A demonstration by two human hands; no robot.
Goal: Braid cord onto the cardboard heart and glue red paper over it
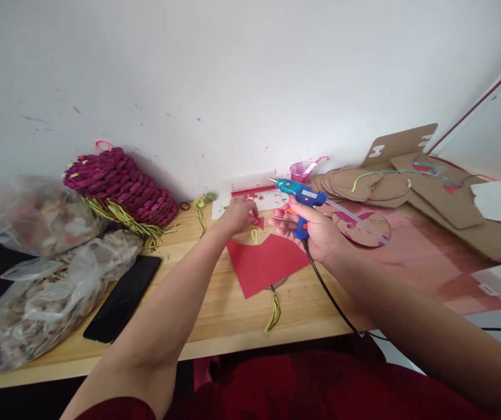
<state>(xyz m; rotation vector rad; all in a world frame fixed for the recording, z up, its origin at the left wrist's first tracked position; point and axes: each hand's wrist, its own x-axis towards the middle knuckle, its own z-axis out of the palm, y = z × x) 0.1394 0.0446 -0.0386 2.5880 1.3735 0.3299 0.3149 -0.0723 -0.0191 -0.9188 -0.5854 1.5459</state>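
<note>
My right hand (pixel 315 230) is wrapped round the handle of a blue hot glue gun (pixel 300 195), nozzle pointing left, with a clear glue stick (pixel 355 219) out the back and a black cord (pixel 329 291) trailing off the table. My left hand (pixel 238 214) is closed in a pinch on a small red star cutout (pixel 257 221), just left of the nozzle. Under both hands lies a red paper sheet (pixel 265 262) on the wooden table (pixel 215 315), with yellow-green thread (pixel 273 312) near it.
A magenta woven piece with yellow fringe (pixel 121 189) sits at the back left. Plastic bags of dried material (pixel 40 291) lie at left beside a black phone (pixel 123 297). Cardboard cutouts (pixel 407 181), a pink cup (pixel 300 170) and a star-punched sheet (pixel 254 198) are behind.
</note>
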